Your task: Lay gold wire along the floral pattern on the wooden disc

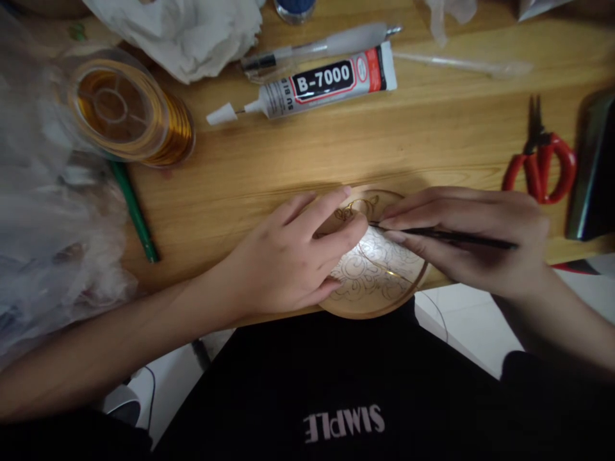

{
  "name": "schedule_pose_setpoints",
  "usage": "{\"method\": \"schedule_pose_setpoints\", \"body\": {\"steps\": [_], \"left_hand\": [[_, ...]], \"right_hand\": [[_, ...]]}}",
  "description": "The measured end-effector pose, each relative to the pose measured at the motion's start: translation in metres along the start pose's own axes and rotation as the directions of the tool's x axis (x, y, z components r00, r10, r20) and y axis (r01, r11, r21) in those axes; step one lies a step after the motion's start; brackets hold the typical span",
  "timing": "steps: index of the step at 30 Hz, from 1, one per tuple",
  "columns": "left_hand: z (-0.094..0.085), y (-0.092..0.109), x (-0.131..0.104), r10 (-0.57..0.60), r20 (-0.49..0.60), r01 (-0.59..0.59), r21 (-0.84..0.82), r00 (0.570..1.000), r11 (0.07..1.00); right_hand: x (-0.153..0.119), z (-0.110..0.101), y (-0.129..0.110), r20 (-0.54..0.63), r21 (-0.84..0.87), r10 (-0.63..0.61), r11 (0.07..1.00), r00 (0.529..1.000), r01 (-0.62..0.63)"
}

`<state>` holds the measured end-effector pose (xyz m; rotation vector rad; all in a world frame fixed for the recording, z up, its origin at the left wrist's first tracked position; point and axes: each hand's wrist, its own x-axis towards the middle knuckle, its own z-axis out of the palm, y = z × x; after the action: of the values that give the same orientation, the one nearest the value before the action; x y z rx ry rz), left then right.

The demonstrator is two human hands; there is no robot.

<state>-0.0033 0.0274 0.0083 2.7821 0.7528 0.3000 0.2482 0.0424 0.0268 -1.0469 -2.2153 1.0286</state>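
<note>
A round wooden disc [365, 311] with a pale face and a drawn swirl pattern [358, 272] sits at the table's front edge, slightly overhanging it. Thin gold wire [391, 274] crosses the pattern, and curled gold wire [372, 203] lies near the disc's far side. My left hand [293, 256] rests over the disc's left part with fingers spread, the index fingertip close to the curled wire. In my right hand [471, 237] are slim black tweezers [456, 239], pinched, their tip near my left fingertip. Part of the disc is hidden under both hands.
Behind the disc lie a B-7000 glue tube [327, 80], a pen [331, 43] and a clear thin stick [461, 63]. A gold wire spool [177, 131], green pencil [136, 214] and plastic bags [57, 243] are left. Red-handled pliers [545, 163] and a dark object [596, 166] stand right.
</note>
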Motion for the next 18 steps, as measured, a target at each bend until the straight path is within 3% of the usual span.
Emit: {"method": "schedule_pose_setpoints", "body": {"steps": [9,13,18], "left_hand": [[0.000,0.000,0.000,-0.018,-0.002,0.018,-0.005,1.000,1.000],[0.001,0.001,0.000,-0.002,-0.030,0.003,0.015,1.000,1.000],[0.000,0.000,-0.001,0.030,0.025,-0.030,0.015,0.999,0.999]], "right_hand": [[0.003,-0.006,0.005,0.050,0.046,-0.077,0.996,0.996,0.074],[0.001,-0.002,0.002,-0.009,0.070,-0.017,0.997,1.000,0.018],[-0.004,0.010,-0.007,-0.116,0.041,0.065,0.997,0.991,-0.061]]}}
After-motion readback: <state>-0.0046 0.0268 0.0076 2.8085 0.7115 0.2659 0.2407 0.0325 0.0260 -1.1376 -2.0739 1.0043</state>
